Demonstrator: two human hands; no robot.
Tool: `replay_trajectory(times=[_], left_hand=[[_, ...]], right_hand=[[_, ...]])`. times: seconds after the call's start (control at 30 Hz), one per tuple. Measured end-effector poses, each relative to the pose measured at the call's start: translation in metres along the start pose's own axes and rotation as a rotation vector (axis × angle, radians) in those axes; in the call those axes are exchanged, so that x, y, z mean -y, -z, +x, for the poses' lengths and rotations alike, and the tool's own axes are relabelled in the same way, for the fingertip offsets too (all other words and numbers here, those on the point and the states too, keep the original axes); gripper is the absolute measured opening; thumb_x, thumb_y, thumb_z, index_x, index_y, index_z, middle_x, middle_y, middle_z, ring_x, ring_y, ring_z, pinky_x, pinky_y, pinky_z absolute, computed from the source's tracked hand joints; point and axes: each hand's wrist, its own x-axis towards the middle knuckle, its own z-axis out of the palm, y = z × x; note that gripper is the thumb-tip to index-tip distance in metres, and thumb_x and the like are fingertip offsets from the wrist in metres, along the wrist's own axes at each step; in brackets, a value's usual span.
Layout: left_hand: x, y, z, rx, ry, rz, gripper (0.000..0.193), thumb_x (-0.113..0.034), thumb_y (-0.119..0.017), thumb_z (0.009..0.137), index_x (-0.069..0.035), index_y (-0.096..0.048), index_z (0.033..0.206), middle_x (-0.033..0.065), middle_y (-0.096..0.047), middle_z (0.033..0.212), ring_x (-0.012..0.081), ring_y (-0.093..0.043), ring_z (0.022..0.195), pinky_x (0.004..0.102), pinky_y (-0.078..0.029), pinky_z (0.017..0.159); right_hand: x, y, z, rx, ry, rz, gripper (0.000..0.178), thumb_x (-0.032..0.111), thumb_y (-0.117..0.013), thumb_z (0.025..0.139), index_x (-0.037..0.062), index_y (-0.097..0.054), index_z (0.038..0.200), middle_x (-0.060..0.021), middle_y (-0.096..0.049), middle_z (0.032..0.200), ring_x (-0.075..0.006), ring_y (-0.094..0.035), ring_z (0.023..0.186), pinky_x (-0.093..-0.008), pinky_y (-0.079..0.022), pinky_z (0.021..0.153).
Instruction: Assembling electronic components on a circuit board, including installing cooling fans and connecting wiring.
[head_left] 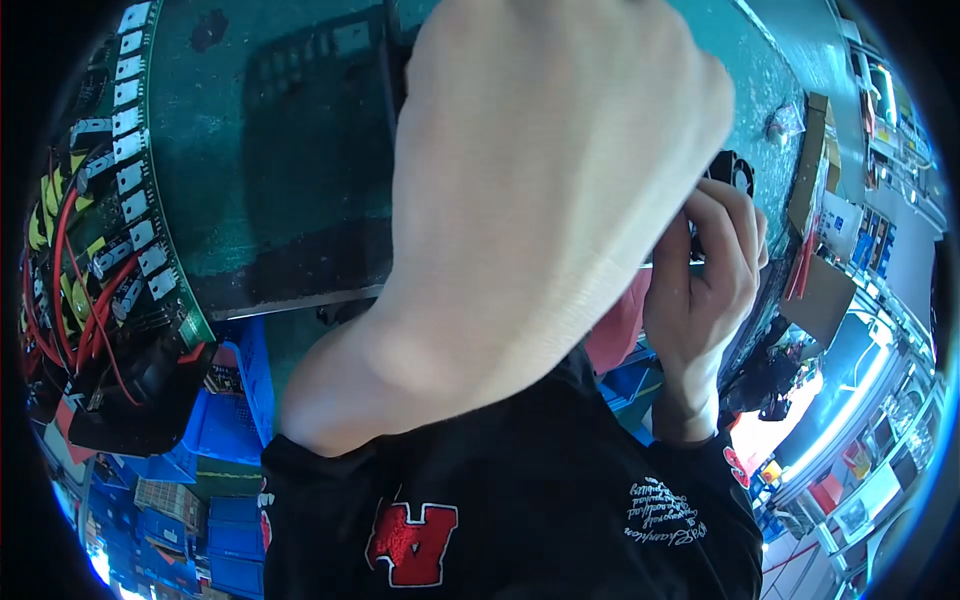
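My left hand (560, 150) fills the upper middle, very near the camera, with its back turned up and the wrist bent. Its fingers are hidden behind the hand and past the top edge, so what they touch cannot be seen. Lower and to the right, my right hand (712, 265) has its fingers bent and drawn together. They close on a black part that looks like a small cooling fan (738, 170), mostly covered by the two hands. Beneath lies a worn green bench top (270, 190).
At the left, green circuit boards (150, 215) carry a row of white components, beside red wires (62, 270). Blue bins (240, 400) sit below the bench edge. Cardboard (815, 150) and a small clear plastic bag (786, 122) lie at the right.
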Motion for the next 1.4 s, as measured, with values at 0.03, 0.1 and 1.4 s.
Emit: replay_trajectory(times=[0.03,0.1,1.4], left_hand=[[-0.003,-0.005,0.011,-0.002,-0.006,0.006,0.028,-0.026,-0.077,0.076,-0.004,-0.063,0.086,0.0099,-0.06,0.087,0.0276,-0.064,0.078,0.0375,-0.051,0.064],[-0.006,-0.007,0.023,-0.006,-0.018,0.017,0.028,-0.026,-0.077,0.076,-0.004,-0.063,0.085,0.0097,-0.06,0.086,0.0275,-0.065,0.078,0.0375,-0.051,0.063],[-0.07,-0.015,0.004,-0.204,-0.507,0.018,0.027,-0.005,-0.079,0.072,-0.003,-0.066,0.095,0.0084,-0.064,0.086,0.0258,-0.063,0.074,0.0349,-0.051,0.064]], right_hand=[[0.0,0.001,0.001,0.009,-0.051,0.013,0.013,0.002,-0.065,0.084,0.001,-0.068,0.096,-0.008,-0.065,0.097,-0.023,-0.058,0.089,-0.0336,-0.04,0.084],[0.001,0.001,-0.001,-0.009,-0.019,-0.031,0.015,0.003,-0.066,0.084,0.0016,-0.069,0.099,-0.0075,-0.065,0.097,-0.023,-0.058,0.089,-0.0336,-0.04,0.083],[-0.166,0.035,-0.058,-0.353,-0.669,1.647,0.039,0.025,-0.062,0.093,-0.005,-0.057,0.116,-0.0062,-0.063,0.091,-0.0124,-0.059,0.063,-0.0243,-0.046,0.054]])
